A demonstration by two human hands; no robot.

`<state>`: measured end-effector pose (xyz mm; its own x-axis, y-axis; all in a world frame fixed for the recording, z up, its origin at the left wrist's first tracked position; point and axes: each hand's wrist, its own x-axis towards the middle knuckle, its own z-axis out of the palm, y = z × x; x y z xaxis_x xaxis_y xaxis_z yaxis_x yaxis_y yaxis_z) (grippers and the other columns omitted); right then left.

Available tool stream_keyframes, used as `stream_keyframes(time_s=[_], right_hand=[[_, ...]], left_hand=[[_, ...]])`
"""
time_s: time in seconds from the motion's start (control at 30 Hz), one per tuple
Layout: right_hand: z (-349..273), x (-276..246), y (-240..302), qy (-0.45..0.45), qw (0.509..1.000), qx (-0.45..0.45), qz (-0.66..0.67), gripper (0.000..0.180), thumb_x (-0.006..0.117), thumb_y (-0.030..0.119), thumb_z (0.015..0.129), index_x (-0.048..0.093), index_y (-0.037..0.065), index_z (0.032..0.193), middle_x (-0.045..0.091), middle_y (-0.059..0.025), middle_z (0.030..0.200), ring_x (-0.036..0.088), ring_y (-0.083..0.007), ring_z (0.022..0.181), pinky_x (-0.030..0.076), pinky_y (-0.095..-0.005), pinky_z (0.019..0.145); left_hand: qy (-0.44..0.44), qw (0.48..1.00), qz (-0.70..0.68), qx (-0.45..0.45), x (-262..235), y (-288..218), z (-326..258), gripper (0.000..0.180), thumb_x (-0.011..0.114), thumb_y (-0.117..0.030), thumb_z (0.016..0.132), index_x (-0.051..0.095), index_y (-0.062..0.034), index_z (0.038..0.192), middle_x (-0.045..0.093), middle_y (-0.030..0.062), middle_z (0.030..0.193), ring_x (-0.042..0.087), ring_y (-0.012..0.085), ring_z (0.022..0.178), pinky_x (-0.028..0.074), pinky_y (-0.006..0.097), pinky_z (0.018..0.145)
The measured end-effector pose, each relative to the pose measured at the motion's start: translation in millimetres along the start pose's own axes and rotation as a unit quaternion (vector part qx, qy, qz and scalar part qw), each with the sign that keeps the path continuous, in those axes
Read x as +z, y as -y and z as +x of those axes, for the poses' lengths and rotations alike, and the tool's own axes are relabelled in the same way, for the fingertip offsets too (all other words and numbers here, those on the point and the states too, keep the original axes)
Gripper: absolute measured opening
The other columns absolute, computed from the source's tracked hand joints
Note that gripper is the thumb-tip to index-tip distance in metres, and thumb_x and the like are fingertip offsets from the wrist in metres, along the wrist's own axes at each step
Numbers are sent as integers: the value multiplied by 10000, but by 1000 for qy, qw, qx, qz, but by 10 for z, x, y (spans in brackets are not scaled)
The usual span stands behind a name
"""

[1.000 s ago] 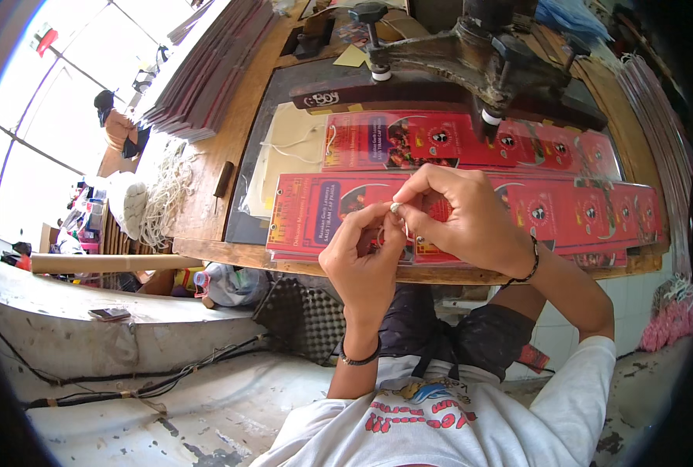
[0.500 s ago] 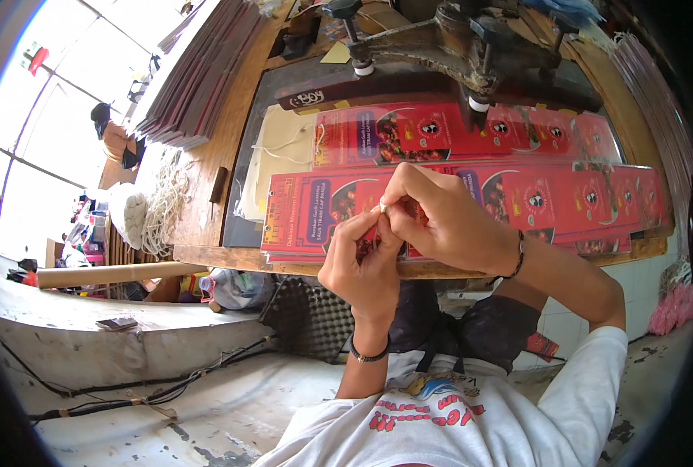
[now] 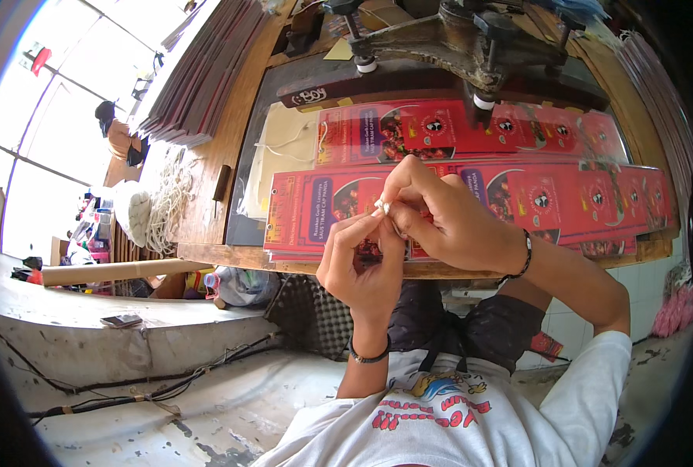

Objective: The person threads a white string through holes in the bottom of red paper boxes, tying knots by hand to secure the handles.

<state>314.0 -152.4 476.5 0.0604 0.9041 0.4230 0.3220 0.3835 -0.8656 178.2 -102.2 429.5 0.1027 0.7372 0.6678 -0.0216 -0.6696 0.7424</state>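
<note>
Over the near edge of the wooden table, my left hand and my right hand meet fingertip to fingertip. Between thumbs and forefingers they both pinch a small bunched piece of white string; the rest of it is hidden by the fingers. Below and behind the hands lies a stack of long red printed cards in a glossy finish. A second row of red cards lies farther back. Left of that row, a loose white string curls over a cream sheet.
A heavy dark metal frame with knobs spans the table's back. Stacked boards and a heap of white strings are at left, near a small dark-handled tool. A cardboard tube lies lower left. Another person is far left.
Slightly more of the white string shows between the fingertips, and the right fingers have shifted a little over it. The whole view has moved slightly; the cards lie as before.
</note>
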Motion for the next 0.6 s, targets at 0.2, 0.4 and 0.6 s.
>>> stream_keyframes(time_s=[0.2,0.4,0.6], right_hand=[[6,10,-57,9,999,26,32,120,491,31,1019,412,56,1106,656,-86,785,630,-113,710,491,-274,625],[13,17,-27,11,998,33,61,97,494,60,1023,418,52,1082,643,-98,723,635,-160,663,488,-320,617],[12,31,-77,33,997,29,65,99,490,74,1029,411,59,1086,645,-95,728,638,-156,675,496,-315,625]], left_hand=[[82,993,-54,-68,-132,-46,151,143,691,64,853,693,15,987,654,101,940,623,121,841,503,233,684],[157,941,-216,-207,-196,-182,404,132,655,58,909,686,73,1037,661,80,977,623,112,861,500,231,732],[250,915,-195,-250,-337,-46,569,149,690,-7,918,702,61,1050,660,45,928,597,61,775,477,195,651]])
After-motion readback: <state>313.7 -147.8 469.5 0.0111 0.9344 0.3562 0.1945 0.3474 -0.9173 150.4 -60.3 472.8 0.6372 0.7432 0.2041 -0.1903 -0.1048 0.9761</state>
